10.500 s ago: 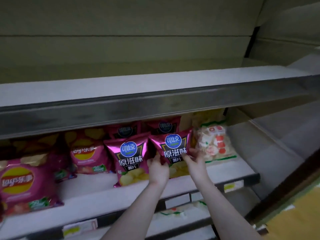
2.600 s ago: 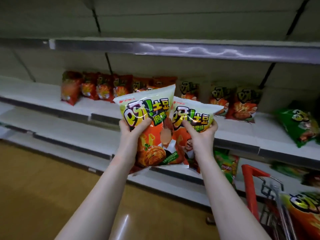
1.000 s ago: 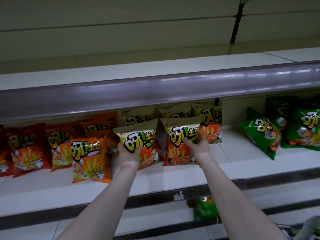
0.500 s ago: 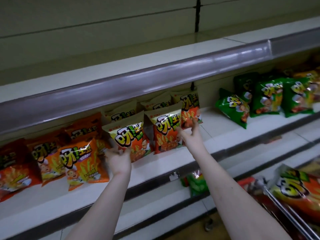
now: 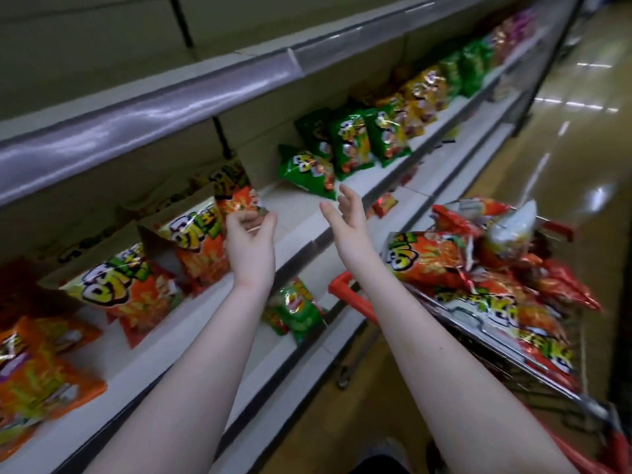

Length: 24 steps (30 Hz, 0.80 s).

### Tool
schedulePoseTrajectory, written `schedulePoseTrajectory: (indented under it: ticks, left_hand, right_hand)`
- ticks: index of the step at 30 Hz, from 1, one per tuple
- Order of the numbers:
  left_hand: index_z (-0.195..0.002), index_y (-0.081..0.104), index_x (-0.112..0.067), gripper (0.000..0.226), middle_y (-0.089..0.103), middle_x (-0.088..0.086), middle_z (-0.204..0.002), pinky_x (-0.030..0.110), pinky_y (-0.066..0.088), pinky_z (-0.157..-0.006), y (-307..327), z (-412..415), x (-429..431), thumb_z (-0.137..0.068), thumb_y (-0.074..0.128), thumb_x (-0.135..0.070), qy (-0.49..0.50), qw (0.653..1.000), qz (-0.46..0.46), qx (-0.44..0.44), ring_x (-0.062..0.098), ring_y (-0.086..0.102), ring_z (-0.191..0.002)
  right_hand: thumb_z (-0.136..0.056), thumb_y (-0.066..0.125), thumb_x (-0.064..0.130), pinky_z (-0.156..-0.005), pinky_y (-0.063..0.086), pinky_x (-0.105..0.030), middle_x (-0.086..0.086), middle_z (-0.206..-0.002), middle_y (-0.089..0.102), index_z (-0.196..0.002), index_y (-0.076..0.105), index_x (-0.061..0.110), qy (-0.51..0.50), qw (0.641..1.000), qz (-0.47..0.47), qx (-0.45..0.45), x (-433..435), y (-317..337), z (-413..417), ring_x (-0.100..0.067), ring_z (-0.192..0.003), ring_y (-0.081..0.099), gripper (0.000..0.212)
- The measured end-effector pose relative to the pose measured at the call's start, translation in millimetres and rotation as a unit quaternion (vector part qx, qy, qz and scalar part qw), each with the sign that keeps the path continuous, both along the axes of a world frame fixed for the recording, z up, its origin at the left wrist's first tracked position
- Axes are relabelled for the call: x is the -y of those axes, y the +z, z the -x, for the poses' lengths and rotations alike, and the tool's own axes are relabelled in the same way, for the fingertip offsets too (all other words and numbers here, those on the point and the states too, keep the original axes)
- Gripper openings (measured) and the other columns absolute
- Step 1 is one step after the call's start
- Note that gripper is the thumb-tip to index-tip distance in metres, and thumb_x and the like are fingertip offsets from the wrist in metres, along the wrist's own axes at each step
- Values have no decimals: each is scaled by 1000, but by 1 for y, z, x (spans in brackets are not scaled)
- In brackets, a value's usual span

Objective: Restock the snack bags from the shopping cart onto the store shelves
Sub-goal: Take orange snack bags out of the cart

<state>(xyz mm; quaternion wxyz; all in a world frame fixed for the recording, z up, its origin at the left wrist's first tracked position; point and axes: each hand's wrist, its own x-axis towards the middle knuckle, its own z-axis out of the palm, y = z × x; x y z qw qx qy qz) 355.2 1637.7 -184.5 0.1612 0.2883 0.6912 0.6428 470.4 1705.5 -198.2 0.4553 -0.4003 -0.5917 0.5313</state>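
Two cream-and-orange snack bags (image 5: 196, 239) stand on the white shelf (image 5: 301, 217), left of my hands. My left hand (image 5: 251, 234) hangs in front of the shelf with loosely curled fingers and holds nothing. My right hand (image 5: 347, 213) is further right, fingers straight and spread, also holding nothing. The shopping cart (image 5: 496, 336) with a red handle (image 5: 349, 295) sits at the right, piled with orange and red snack bags (image 5: 431, 258).
Green snack bags (image 5: 352, 145) line the same shelf further right, with yellow and other bags beyond. Orange bags (image 5: 44, 374) fill the left end. A green bag (image 5: 295, 311) lies on a lower shelf. An upper shelf edge (image 5: 171, 107) overhangs. Glossy floor runs at the right.
Both hands have let go of the two cream-and-orange bags, now standing on the shelf, and pulled back. The view has swung right, bringing the cart into sight.
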Motion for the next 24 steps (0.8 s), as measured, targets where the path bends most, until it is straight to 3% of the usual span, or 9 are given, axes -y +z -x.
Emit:
schedulePoseTrajectory:
  ticks: [2,6,10,14,17,20,24]
  left_hand:
    - [-100,49,-10,21,50,-10,-86,3,37,-69,4,-28,-20,-90,64,-21,-34,999,-6,-9,0,49,-79]
    - [-101,50,-8,21,51,-10,-86,-1,35,-64,5,-84,-66,-90,64,-20,-101,995,4,-22,-6,49,-75]
    - [-102,52,-12,22,54,-8,-92,8,39,-69,-6,-135,-109,-90,65,-25,-154,988,30,-7,-1,52,-83]
    - [-105,52,-13,23,55,-8,-95,13,38,-73,-22,-177,-139,-90,64,-27,-180,981,66,2,1,53,-87]
    - [-107,52,-14,23,55,-10,-96,10,38,-72,-39,-208,-160,-91,64,-26,-195,975,102,3,-4,51,-85]
    - [-108,51,-13,26,56,-5,-100,9,38,-73,-57,-221,-169,-90,64,-26,-201,969,141,3,6,54,-91]
    - [-106,49,-22,41,57,0,-113,37,46,-96,-92,-221,-175,-80,71,-45,-204,951,227,-46,18,54,-109]
  right_hand:
    - [-96,51,38,-113,29,-36,-3,-153,29,-147,28,20,-21,1000,2,2,-14,2,-30,-16,-140,28,59]
    - [-95,51,41,-107,33,-30,-2,-150,33,-145,31,20,-77,997,9,-2,-49,1,-96,-15,-137,32,57]
    - [-95,51,43,-109,36,-38,-3,-148,37,-143,33,22,-131,991,41,-2,-88,-9,-161,-17,-134,38,55]
    - [-97,50,37,-94,36,-27,-2,-140,41,-139,36,21,-155,986,66,-9,-118,-23,-210,-14,-124,44,48]
    - [-97,49,37,-94,33,-25,2,-130,45,-139,38,21,-161,984,79,9,-140,-40,-238,-11,-121,43,46]
    - [-97,50,34,-96,35,-26,1,-129,49,-136,42,18,-150,984,95,24,-152,-59,-246,-13,-122,45,43]
    - [-96,52,31,-100,40,-29,2,-128,55,-130,50,15,-99,988,97,65,-167,-82,-242,-13,-121,50,37]
